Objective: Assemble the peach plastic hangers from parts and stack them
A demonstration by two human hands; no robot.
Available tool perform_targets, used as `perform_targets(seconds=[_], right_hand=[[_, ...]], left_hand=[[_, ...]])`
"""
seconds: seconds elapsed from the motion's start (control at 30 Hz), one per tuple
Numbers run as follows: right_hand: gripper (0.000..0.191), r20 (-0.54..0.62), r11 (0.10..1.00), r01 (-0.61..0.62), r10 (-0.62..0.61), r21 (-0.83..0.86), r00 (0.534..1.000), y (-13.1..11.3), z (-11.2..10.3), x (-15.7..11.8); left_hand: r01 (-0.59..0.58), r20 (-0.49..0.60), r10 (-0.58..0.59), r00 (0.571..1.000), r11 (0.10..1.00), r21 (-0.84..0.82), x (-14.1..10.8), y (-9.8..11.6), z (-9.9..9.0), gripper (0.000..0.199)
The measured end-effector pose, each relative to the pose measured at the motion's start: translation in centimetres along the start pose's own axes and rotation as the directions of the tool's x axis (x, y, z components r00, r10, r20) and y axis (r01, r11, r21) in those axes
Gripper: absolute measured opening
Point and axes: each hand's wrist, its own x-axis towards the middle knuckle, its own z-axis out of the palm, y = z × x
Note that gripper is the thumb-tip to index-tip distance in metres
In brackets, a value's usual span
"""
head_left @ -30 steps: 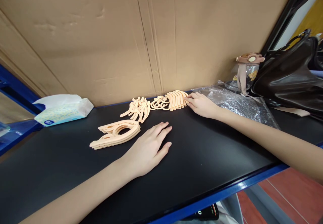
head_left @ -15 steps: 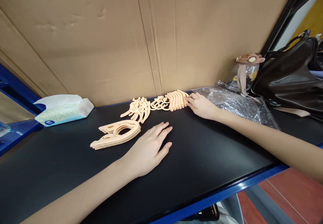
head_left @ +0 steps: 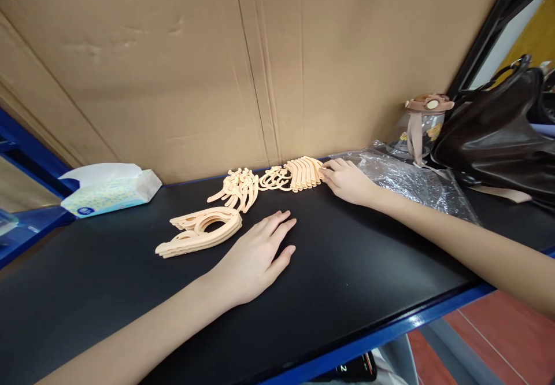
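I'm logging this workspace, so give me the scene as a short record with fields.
Left hand: open, palm down on the black tabletop, beside a stack of peach pieces
Right hand: at the right end of the peach row; grip unclear
Back, left to right: peach pile, peach hooks, peach row
Backdrop: cardboard
Far left: tissue pack
Right side: clear plastic, strapped bottle, dark bag

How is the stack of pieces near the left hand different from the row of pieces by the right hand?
The stack is piled upward; the row spreads sideways. The stack lies nearer the viewer; the row sits close to the cardboard. Both are peach-coloured.
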Motion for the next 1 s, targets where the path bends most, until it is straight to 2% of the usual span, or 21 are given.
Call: perform_targets(seconds=[0.3,0.77,1.0], right_hand=[[0.039,0.005,0.998,-0.058,0.058,-0.034,0.998,0.36,-0.02,0.07],[0.036,0.022,0.997,-0.016,0.018,-0.074,1.000,-0.25,-0.17,-0.10],[0.038,0.023,0.994,-0.071,0.073,-0.088,0.997,-0.28,0.05,-0.03]], left_hand=[[-0.007,0.002,0.007,1.000,1.000,0.013,0.02,-0.08,0.02,0.048],[-0.019,-0.024,0.019,1.000,1.000,0.000,0.03,0.02,0.00,0.047],[-0.007,0.006,0.007,1.000,1.000,0.015,0.04,0.12,-0.19,0.048]])
